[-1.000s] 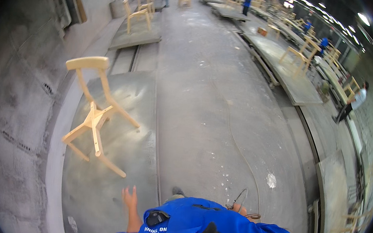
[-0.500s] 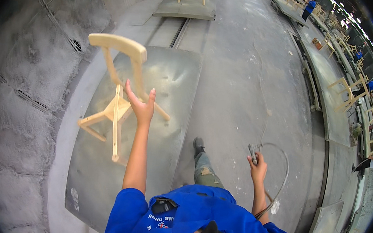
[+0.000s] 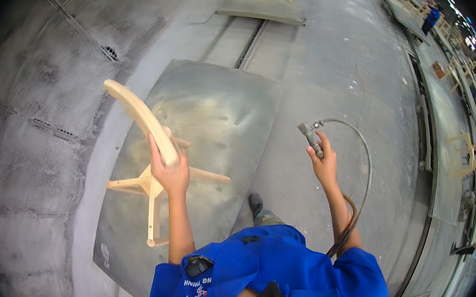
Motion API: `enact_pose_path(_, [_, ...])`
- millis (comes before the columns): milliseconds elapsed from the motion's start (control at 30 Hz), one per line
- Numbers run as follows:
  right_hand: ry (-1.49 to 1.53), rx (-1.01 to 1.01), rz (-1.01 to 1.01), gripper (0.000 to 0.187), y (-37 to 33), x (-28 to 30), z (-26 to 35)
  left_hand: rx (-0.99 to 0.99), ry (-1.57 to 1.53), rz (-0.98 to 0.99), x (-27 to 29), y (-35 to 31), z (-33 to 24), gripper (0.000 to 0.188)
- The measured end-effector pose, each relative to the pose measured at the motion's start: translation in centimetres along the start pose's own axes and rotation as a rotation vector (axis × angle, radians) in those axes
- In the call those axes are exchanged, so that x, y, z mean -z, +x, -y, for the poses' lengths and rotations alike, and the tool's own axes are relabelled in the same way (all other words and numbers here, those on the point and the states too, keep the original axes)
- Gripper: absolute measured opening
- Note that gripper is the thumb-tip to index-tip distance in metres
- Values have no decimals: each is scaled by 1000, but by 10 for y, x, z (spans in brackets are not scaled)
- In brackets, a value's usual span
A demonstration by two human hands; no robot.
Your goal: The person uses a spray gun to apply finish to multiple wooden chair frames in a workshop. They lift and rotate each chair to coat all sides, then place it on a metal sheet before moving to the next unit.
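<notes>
My left hand is closed round the near end of the curved backrest of a pale wooden chair. The chair stands tilted in view, its legs spread out below the backrest, over a grey metal board. Out to the right, my right hand grips a metal spray gun. From the gun a grey hose loops round and runs down along my right forearm. The gun points up and left, apart from the chair.
A dusty grey wall rises on the left. Ahead, another board carries a chair, with a floor rail between the boards. Along the right runs a line of boards with chairs, and a person in blue stands far off.
My left hand has gone from open beside the chair's back to gripping its backrest. The chair has turned and come nearer. My right hand has raised the spray gun forward and left.
</notes>
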State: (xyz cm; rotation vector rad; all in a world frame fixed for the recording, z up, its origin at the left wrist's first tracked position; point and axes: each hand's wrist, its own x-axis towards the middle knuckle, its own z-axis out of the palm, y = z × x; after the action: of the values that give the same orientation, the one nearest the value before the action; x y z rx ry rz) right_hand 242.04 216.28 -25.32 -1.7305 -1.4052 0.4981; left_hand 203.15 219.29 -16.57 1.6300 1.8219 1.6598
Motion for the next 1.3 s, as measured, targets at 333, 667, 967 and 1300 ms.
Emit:
enact_pose_path(333, [619,-208,301,63,138,-138,43,80,-526,494,128,-116,-14,83])
enact_pose_path(667, [712,-443,416,67,149,-213,38,224,-459,-204,20,-168,84,34])
enact_pose_path(967, [937,-378,670,79,211,-255,95,389,-338,-468,72,-96,62,24])
enact_pose_path(1300, [706,-830,556,74,196,-361,-5,559,-473,-622,146,91,108,21])
